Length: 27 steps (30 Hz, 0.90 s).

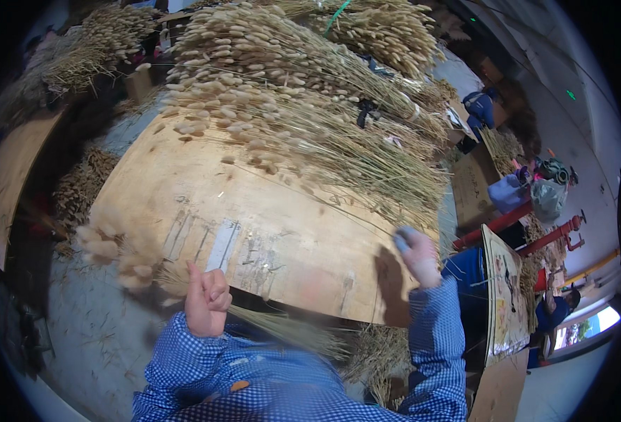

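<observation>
A bunch of dried grass (135, 260) is in the left hand (208, 299), in front of the person at the near left edge of the wooden surface (310, 246). The left fingers are curled closed around its stems. The fluffy heads, blurred, point left, and the stems trail off to the right, in front of the blue-and-white checked clothes (437, 330).

The right hand (419, 254) is raised at the right end of the surface, its fingers bent, with bluish tips. A thin stem (338, 209) runs across the wood towards these fingertips; whether they grip it, I cannot tell.

Beyond both hands, a big heap of the same grass (275, 112) covers the far part of the surface, heads to the left and stems to the right. A pale strip (222, 243) is on the wood near the left hand. More grass stems (381, 359) lie below the near edge.

Off to the right are a cardboard box (474, 183), red pipes (493, 224), a plastic bag (548, 199) and two other people in blue, farther back.
</observation>
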Each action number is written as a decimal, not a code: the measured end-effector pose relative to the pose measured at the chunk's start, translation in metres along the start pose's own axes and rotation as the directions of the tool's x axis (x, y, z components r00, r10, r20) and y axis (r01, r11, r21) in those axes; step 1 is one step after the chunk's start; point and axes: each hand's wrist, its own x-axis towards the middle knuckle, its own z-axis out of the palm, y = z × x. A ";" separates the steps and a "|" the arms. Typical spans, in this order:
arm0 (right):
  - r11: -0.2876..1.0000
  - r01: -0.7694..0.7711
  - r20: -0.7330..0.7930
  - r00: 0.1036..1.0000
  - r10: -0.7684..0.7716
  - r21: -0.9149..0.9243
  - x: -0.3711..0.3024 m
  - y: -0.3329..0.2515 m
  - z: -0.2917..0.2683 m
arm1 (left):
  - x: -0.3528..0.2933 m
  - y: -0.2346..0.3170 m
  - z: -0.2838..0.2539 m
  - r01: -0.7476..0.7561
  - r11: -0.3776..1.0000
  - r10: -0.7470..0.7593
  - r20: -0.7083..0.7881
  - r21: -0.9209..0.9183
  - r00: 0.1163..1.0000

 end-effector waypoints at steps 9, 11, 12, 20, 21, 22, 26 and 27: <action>0.828 0.306 0.335 0.930 -0.153 -0.470 0.126 -0.195 0.125 | 0.001 0.009 0.000 0.005 0.999 -0.004 -0.017 0.044 1.000; 0.852 0.295 0.343 0.928 -0.147 -0.433 0.123 -0.185 0.127 | 0.001 0.010 -0.002 0.026 0.998 -0.023 -0.054 0.057 0.998; 0.856 0.262 0.365 0.926 -0.093 -0.445 0.117 -0.174 0.125 | 0.002 0.009 -0.003 0.016 0.998 -0.015 -0.019 0.053 1.000; 0.941 0.160 0.032 0.987 -0.158 -0.299 0.002 -0.035 0.059 | 0.003 -0.001 0.000 0.041 0.998 -0.039 -0.046 0.046 0.998; 0.945 0.130 -0.004 0.991 -0.137 -0.301 -0.017 -0.015 0.051 | 0.002 -0.002 0.002 0.042 0.998 -0.039 -0.064 0.041 0.997; 0.949 0.117 -0.051 0.989 -0.138 -0.293 -0.036 0.006 0.044 | 0.001 -0.002 0.004 0.041 0.998 -0.037 -0.067 0.055 0.997; 0.889 -0.059 -0.162 0.987 -0.017 -0.454 -0.096 0.095 0.009 | -0.001 -0.003 0.012 0.046 0.995 -0.047 0.005 0.090 0.999; 0.830 -0.191 -0.182 0.977 0.109 -0.524 -0.105 0.114 -0.004 | -0.002 -0.003 0.014 0.038 0.995 -0.044 0.055 0.097 0.998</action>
